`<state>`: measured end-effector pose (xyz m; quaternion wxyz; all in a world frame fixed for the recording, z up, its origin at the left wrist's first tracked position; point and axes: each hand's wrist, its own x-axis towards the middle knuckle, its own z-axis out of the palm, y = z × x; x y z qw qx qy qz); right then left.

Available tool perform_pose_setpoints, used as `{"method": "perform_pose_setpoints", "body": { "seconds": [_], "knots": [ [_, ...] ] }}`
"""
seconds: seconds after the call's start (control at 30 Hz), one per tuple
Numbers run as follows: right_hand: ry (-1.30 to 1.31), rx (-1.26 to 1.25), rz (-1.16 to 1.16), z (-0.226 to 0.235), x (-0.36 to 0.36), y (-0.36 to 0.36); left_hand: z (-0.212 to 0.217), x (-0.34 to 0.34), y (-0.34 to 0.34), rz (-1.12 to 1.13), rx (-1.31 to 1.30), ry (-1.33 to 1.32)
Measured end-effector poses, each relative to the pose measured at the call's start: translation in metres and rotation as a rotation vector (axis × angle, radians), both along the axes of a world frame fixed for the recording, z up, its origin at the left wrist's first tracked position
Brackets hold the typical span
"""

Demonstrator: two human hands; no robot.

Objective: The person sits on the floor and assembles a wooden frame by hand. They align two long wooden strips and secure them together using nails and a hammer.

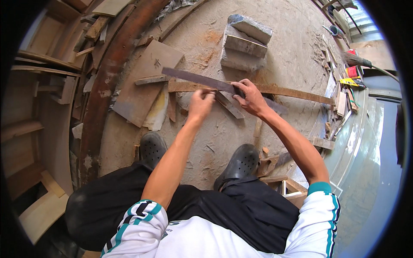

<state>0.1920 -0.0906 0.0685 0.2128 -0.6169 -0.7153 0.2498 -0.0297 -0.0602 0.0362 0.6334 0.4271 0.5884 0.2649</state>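
Nearest, two black clogs (195, 158) planted on the dusty concrete floor (284, 47), knees bent, wood offcuts (275, 172) just beside the right foot. Worth keeping that footing wide and stable.

Above the feet, left hand (200, 103) with fingertips pinched narrow at the near edge of a long brown wooden strip (284, 91) lying flat on the floor; whether something small sits between those fingers cannot be told. Right hand (251, 98) pressing down on a dark flat bar (198, 79), grip closed over its end, bar laid slantwise across the strip like a straightedge.

Best done, by judgement: firm downward weight through the right palm so the bar cannot slide, left fingertips kept tight against the bar's edge, one steady stroke rather than several short ones. Thumb clear of the edge.

Beyond the hands, brown board (148, 79) touching the strip's left end. Farther off, stacked grey stone blocks (245, 43). Farthest right, broom (357, 60) and clutter.
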Motion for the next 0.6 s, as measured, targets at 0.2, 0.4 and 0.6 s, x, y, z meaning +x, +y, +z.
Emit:
{"method": "perform_pose_setpoints", "body": {
  "seconds": [0.2,0.4,0.6],
  "knots": [
    [-0.103,0.107,0.159,-0.032,0.038,-0.005,-0.053,-0.055,-0.001,0.732,0.223,0.447],
    [-0.117,0.204,0.129,-0.045,0.049,-0.007,-0.048,-0.063,0.003,0.567,0.234,0.368],
    [-0.052,0.185,0.133,-0.049,0.045,0.000,-0.054,-0.063,0.011,0.610,0.342,0.508]
  ]
}}
